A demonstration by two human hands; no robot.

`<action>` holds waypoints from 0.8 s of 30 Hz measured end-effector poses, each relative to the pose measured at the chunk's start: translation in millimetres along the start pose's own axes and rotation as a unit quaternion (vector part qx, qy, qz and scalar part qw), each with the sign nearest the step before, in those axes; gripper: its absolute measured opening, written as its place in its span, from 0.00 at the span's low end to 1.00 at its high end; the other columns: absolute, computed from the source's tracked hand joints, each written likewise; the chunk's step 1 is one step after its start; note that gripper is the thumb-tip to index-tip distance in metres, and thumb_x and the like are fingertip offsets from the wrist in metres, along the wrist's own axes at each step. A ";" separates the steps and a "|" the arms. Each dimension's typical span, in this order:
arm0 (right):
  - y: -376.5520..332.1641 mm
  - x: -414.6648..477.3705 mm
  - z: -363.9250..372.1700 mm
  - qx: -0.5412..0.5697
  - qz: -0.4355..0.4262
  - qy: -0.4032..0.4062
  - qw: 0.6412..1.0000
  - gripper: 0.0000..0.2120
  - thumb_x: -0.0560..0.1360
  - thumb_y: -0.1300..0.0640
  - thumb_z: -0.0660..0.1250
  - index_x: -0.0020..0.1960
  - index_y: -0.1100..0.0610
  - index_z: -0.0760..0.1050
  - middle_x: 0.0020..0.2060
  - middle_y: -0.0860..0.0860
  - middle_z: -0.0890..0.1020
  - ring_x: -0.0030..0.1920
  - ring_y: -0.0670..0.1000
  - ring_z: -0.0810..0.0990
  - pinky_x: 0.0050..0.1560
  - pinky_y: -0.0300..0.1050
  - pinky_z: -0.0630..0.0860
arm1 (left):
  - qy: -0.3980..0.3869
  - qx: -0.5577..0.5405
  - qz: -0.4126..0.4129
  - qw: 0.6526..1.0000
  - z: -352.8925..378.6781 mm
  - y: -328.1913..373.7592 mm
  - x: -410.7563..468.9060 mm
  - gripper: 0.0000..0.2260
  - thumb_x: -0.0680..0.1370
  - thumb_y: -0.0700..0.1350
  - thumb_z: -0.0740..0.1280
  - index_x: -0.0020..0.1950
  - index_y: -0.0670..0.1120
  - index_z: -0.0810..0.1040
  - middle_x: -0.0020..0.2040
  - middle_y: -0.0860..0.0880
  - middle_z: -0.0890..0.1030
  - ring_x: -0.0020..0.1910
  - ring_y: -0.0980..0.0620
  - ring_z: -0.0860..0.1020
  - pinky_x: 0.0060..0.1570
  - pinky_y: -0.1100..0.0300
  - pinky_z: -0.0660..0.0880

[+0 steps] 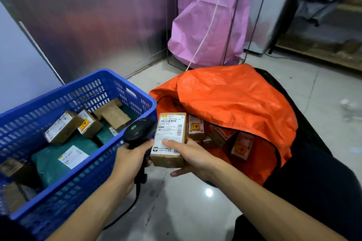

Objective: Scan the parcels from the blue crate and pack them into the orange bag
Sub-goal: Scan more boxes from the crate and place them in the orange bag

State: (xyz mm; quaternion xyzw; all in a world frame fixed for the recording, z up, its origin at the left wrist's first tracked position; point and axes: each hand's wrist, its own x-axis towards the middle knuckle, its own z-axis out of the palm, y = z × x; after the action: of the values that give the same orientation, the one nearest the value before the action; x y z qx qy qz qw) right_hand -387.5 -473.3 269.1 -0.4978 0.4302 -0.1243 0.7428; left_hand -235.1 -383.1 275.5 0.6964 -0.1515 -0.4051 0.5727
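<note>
My right hand [191, 155] grips a small brown cardboard parcel [171, 135] with a white barcode label facing up, held between the crate and the bag. My left hand [130, 159] grips a black handheld scanner [138, 132] right beside the parcel's left edge, its cable trailing down to the floor. The blue crate [64, 188] stands at the left and holds several brown boxes and green mailer packs. The orange bag [231, 103] lies open at the right, with several small brown boxes inside its mouth.
A pink sack [205, 25] hangs in a wire frame behind the orange bag. A metallic wall panel stands behind the crate. Glossy tiled floor [186, 201] lies between my arms. A wooden shelf runs along the far right.
</note>
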 end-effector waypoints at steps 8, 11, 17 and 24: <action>49.3 -5.8 -63.5 -0.025 0.118 0.037 0.992 0.21 0.74 0.45 0.75 0.62 0.54 0.82 0.50 0.54 0.88 0.47 0.54 0.87 0.44 0.50 0.84 | -0.084 0.125 -0.028 0.988 52.5 -56.3 12.3 0.09 0.74 0.48 0.76 0.48 0.43 0.85 0.31 0.45 0.84 0.27 0.50 0.77 0.32 0.57 0.73; 70.4 -8.0 -84.3 -0.037 0.182 0.031 0.982 0.24 0.76 0.40 0.71 0.64 0.54 0.79 0.49 0.59 0.88 0.43 0.60 0.87 0.36 0.46 0.82 | -0.091 0.123 -0.071 0.986 74.8 -86.1 17.9 0.08 0.75 0.45 0.76 0.50 0.41 0.85 0.33 0.45 0.85 0.26 0.49 0.76 0.31 0.59 0.71; 102.5 -0.4 -135.0 0.044 0.210 0.208 0.954 0.23 0.76 0.38 0.70 0.60 0.55 0.76 0.43 0.60 0.88 0.30 0.56 0.82 0.29 0.43 0.78 | -0.107 0.084 -0.131 0.982 119.7 -109.4 24.6 0.07 0.77 0.41 0.74 0.50 0.37 0.83 0.44 0.37 0.87 0.24 0.49 0.72 0.29 0.59 0.68; 109.0 21.6 -155.9 0.219 0.136 0.375 0.890 0.17 0.76 0.46 0.74 0.48 0.58 0.74 0.43 0.57 0.83 0.34 0.54 0.77 0.31 0.45 0.73 | -0.114 0.025 -0.134 0.984 171.9 -118.7 49.2 0.05 0.79 0.40 0.73 0.53 0.40 0.82 0.41 0.39 0.86 0.28 0.49 0.75 0.32 0.57 0.72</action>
State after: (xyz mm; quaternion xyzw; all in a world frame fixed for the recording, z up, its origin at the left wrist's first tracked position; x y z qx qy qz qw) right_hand -520.0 -533.6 144.8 -0.1754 0.7022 -0.2907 0.6258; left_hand -361.2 -496.9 144.4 0.6736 -0.1306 -0.5512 0.4747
